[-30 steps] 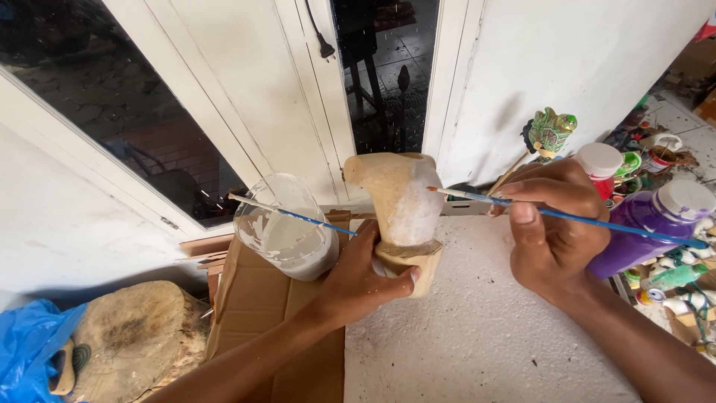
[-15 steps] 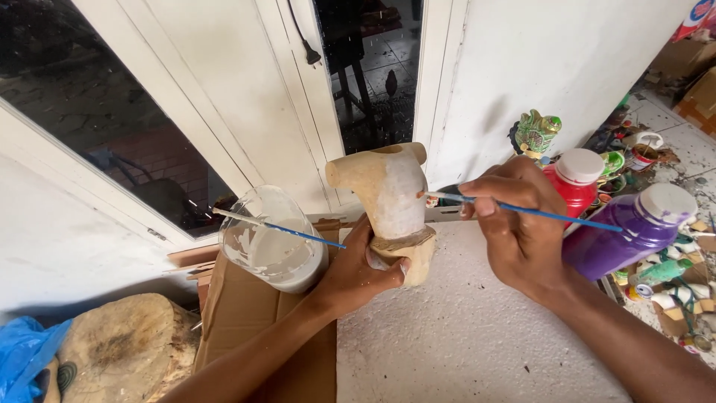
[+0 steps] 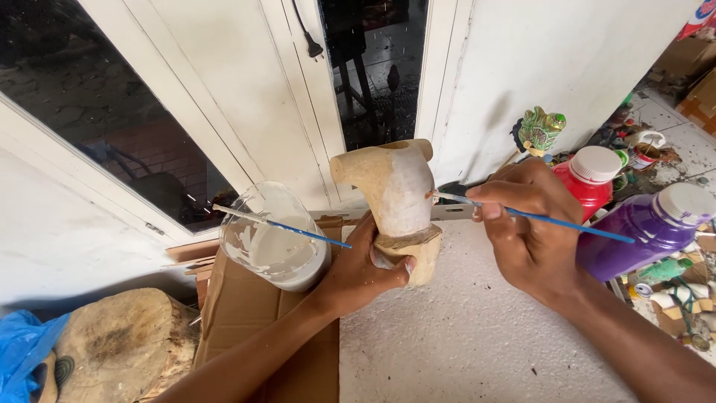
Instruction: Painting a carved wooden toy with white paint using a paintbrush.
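My left hand (image 3: 362, 270) grips the base of a pale wooden carving (image 3: 391, 195), holding it upright above the white floor. Part of the carving's side is coated in white paint. My right hand (image 3: 528, 231) pinches a thin blue-handled brush (image 3: 522, 214); its tip touches the carving's right side. A clear plastic cup (image 3: 276, 242) of white paint stands left of the carving on cardboard, with a second blue brush (image 3: 280, 223) resting across its rim.
A red paint bottle (image 3: 585, 177) and a purple paint bottle (image 3: 645, 227) stand at right, beside a small green figure (image 3: 542, 128) and scattered clutter. A wooden stump (image 3: 123, 343) and blue plastic (image 3: 22, 358) lie at lower left. White door frames and glass rise behind.
The view has shifted slightly. My right hand has moved the brush along the carving's right side, and the white patch on the carving faces the camera more. My left hand keeps its grip.
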